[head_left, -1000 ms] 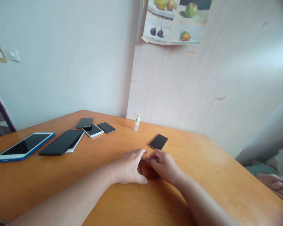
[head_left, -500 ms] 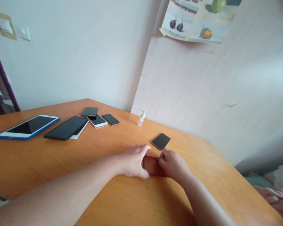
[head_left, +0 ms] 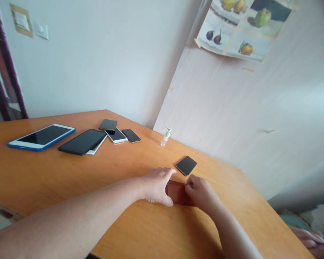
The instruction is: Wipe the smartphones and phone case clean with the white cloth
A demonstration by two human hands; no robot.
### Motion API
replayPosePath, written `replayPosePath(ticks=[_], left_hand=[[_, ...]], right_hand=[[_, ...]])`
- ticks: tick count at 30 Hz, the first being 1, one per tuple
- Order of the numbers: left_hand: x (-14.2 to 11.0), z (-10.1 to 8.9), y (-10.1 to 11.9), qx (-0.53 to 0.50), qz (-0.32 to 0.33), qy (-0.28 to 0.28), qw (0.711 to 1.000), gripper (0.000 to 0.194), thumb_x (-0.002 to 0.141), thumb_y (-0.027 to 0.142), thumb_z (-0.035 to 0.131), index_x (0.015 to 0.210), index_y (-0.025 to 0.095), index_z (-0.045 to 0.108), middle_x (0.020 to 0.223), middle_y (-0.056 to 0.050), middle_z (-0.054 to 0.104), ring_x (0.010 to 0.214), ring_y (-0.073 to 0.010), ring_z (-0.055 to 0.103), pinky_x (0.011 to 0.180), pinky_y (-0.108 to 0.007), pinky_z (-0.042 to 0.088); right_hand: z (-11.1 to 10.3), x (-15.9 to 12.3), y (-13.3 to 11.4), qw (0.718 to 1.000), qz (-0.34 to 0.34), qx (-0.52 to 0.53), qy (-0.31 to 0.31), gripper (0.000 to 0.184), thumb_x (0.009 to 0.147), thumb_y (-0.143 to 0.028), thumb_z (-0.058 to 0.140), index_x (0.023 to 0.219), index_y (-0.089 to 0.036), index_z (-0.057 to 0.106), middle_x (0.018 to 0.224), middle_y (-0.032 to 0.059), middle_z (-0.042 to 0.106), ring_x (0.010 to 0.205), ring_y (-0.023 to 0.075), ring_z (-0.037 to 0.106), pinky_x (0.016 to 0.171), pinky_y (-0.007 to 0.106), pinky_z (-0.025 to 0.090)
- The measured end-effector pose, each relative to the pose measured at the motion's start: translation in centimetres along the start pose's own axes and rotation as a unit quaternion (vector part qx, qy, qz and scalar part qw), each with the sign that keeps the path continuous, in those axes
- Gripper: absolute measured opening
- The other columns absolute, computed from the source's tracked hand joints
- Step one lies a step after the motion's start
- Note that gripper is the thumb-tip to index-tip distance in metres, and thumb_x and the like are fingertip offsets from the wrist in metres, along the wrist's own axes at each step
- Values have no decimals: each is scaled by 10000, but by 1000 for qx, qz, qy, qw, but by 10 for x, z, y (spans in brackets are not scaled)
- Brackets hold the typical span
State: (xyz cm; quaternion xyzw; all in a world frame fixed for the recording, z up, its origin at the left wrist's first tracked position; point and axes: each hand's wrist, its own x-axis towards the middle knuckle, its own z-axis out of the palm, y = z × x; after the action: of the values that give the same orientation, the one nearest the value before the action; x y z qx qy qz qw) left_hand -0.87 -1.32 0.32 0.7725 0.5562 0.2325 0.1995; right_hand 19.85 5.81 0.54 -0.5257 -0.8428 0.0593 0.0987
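Near the front centre of the tabletop (head_left: 70,180), a flat reddish-brown case (head_left: 178,192) lies between both hands. Left hand (head_left: 156,185) rests curled against its left end; right hand (head_left: 202,192) pinches its upper right edge with bent fingers. Case is flat, unlifted. A black phone (head_left: 186,165) lies just beyond, untouched.
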Motion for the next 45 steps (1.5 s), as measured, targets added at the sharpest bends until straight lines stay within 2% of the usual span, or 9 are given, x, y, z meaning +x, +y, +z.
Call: replayPosePath(ticks=[6, 12, 17, 22, 26, 34, 36, 41, 45], left_hand=[[3, -3, 2, 8, 18, 3, 1000, 789, 532, 415, 784, 1237, 235, 478, 1179, -90, 615, 1093, -316, 589, 898, -388, 485], [3, -2, -1, 17, 12, -6, 1000, 860, 530, 485, 787, 1277, 222, 451, 1207, -103, 595, 1112, -322, 568, 899, -390, 478], [4, 0, -2, 7, 12, -1, 1000, 895, 529, 486, 788, 1309, 229, 432, 1227, -96, 587, 1133, -315, 555, 919, -384, 471], [4, 1, -2, 11, 9, 1, 1000, 858, 530, 489, 787, 1279, 231, 461, 1234, -100, 586, 1129, -323, 564, 902, -394, 479], [5, 1, -2, 8, 15, 4, 1000, 876, 523, 463, 787, 1295, 219, 451, 1224, -106, 596, 1125, -322, 570, 911, -397, 480], [5, 1, -3, 16, 20, 0, 1000, 881, 529, 496, 793, 1298, 233, 451, 1281, -104, 568, 1178, -335, 534, 933, -398, 467], [5, 1, -3, 16, 19, 2, 1000, 899, 525, 500, 797, 1306, 228, 445, 1285, -106, 567, 1184, -337, 529, 940, -401, 464], [4, 0, -2, 10, 12, -2, 1000, 889, 538, 513, 796, 1302, 221, 448, 1274, -113, 571, 1168, -333, 545, 934, -402, 466], [6, -1, -1, 5, 23, -1, 1000, 755, 538, 451, 797, 1199, 241, 498, 1179, -80, 611, 1089, -314, 582, 883, -393, 485]], right_hand=[[14, -6, -42, 983, -146, 114, -3, 122, 816, -168, 499, 837, -206, 614, 865, 25, 650, 802, 148, 574, 691, 238, 361], [-6, 2, 6, 999, 5, -45, -20, 68, 774, -177, 527, 757, -196, 590, 759, 47, 635, 712, 169, 538, 598, 267, 274], [-19, 5, 43, 992, 83, -84, -38, 71, 752, -175, 523, 728, -185, 589, 739, 60, 632, 677, 172, 525, 574, 273, 249], [-7, -5, 1, 999, -35, -5, -22, 64, 733, -138, 519, 717, -185, 560, 750, 31, 624, 718, 155, 531, 613, 254, 287], [-3, -18, -33, 985, -137, 85, -62, 112, 730, -118, 503, 759, -202, 570, 790, -5, 642, 737, 135, 544, 641, 238, 310], [-25, -3, 29, 996, 47, -45, -54, 78, 730, -130, 526, 687, -189, 556, 671, 15, 606, 629, 141, 491, 566, 260, 249], [-25, 0, 35, 997, 58, -30, -44, 72, 743, -147, 532, 692, -188, 563, 659, 12, 601, 620, 143, 496, 561, 259, 260], [-5, -3, -2, 992, -72, 107, 17, 66, 781, -173, 535, 752, -196, 590, 759, 7, 620, 723, 155, 556, 641, 251, 376], [9, -9, -38, 973, -143, 180, 17, 194, 798, -109, 498, 862, -210, 650, 867, 22, 639, 822, 156, 585, 739, 252, 430]])
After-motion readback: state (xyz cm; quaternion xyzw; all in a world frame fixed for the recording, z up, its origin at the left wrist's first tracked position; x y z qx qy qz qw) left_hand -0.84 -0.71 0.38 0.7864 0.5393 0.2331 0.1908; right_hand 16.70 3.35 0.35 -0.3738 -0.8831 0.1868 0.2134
